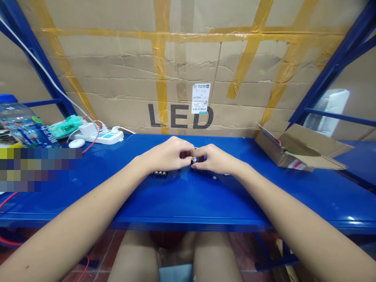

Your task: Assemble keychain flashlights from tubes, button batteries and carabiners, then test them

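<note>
Both my hands meet above the middle of the blue table, fingertips almost touching. A small round part (194, 159) with a shiny metal end sits between them, its exact kind too small to tell. My left hand (173, 153) is closed in a pinch on its left side. From the right, my right hand (215, 159) pinches at the same part, its thumb and fingers curled round. Something dark and reddish shows inside the right hand's curl, mostly hidden. Under my left wrist lies a row of small dark pieces with shiny ends (159, 173), partly covered by the hand.
The blue table (188, 203) backs onto a large taped cardboard sheet (123, 78). At left stand a plastic bottle (23, 121) and a white power strip (105, 136) with cables. An open cardboard box (293, 149) lies at right. A small pale disc (214, 178) rests near my right hand.
</note>
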